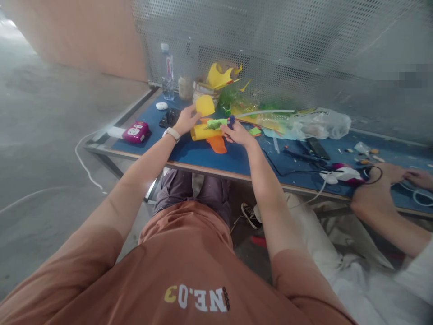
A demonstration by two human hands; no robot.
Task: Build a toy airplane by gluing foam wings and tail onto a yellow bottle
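Note:
My left hand [188,119], with a white watch band at its wrist, pinches a yellow rounded sheet piece [205,105] above the table. My right hand [236,132] is closed around a small dark blue tool [231,121], its kind mostly hidden by the fingers. Between the hands lies a yellow roll [204,132] with a bright green piece [216,123] on top, close to my right fingertips. An orange curved flap [217,144] sticks out from under the roll toward the table's front edge.
Behind stand a water bottle [167,74] and a basket [200,91] with yellow scraps. A magenta pack [135,132] is at left. Plastic bags [314,123], a black cable [287,173] and a phone [318,148] lie right. Another person's arm [385,203] rests at far right.

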